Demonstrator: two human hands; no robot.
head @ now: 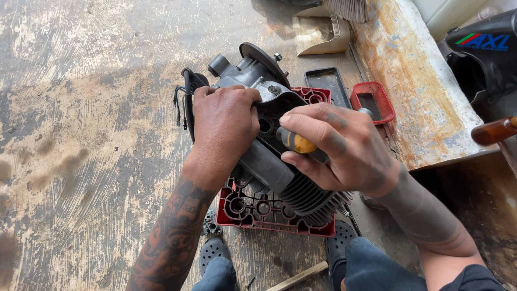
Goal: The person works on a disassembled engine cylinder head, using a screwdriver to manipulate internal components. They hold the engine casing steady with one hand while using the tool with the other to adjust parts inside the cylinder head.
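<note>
Mid-disassembly, by the look of it — a small finned engine (280, 161) lying tilted on a red moulded tray (258, 213), itself on the worn, stained floor (81, 134). Left hand (223, 126) clamped down over the grey housing near the carburettor end, fingers curled closed on it, bracing. Right hand (344, 148) wrapped shut around a screwdriver (295, 142) with a black-and-yellow handle, tip aimed into the dark cover between the two hands; the tip itself hidden. Black cables (183, 102) trailing off the engine's left side. Beyond, a flat black tray (328, 83) and a small red tray (372, 101) just beside the rusty raised ledge (414, 81); a brown tool handle (493, 131) poking in at far right. Judged step: working a fastener on the cover. Next move calls for steady downward pressure, the driver kept square to the screw, and the bracing hand held firm against the engine rolling on its fins.
</note>
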